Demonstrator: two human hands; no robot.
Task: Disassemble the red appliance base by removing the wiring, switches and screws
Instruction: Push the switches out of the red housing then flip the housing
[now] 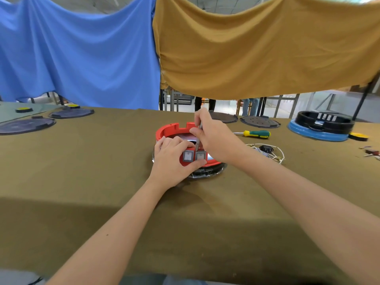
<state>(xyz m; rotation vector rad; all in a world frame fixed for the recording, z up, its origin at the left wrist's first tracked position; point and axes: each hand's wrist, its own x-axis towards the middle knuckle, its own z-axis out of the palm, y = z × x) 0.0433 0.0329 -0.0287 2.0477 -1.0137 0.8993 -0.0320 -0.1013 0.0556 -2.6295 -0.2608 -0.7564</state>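
Red appliance base [171, 128]: stood mid-surface [102, 171], its two grey switches [194, 156] facing you. Your left hand [171, 159] gripped its near wall, fingers curled over the rim, thumb beneath the switches. Your right hand [213, 134] pinched a slim metal tool [198, 138], tip just above the right switch. Just right lay a loose wiring bundle [267, 152]; beyond it, a green-and-yellow screwdriver [255, 134]. Far right: a black-and-blue base [320, 126]. Left: dark round plates [26, 125].
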